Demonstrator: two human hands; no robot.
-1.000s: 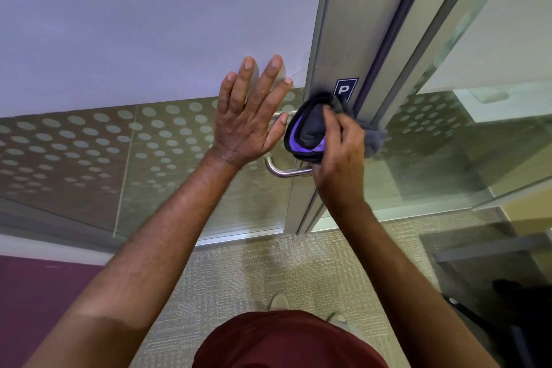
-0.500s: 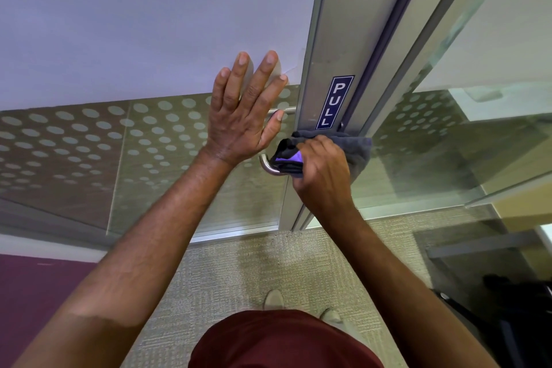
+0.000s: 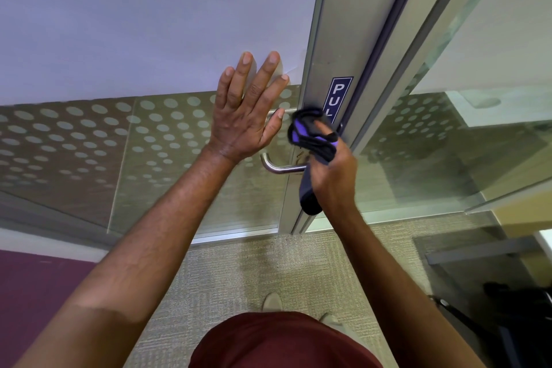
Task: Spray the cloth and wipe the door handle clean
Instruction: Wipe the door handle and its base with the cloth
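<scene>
The right hand (image 3: 331, 179) bunches the soft, limp cloth (image 3: 313, 140) against the door handle (image 3: 280, 167); the left hand (image 3: 248, 116) has its fingers spread flat on the glass (image 3: 167, 140). The cloth is best gripped wadded.

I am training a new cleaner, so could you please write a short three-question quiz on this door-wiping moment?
1. True or false: the left hand rests flat and open against the glass panel.
2. Which hand holds the cloth? A) left B) right C) both
3. Fill in: the blue sign on the door frame, partly hidden by the cloth, shows the letters ____.

Key
1. True.
2. B: the right hand grips it by the frame, above the bare lower bend of the door handle.
3. PUL.
</scene>
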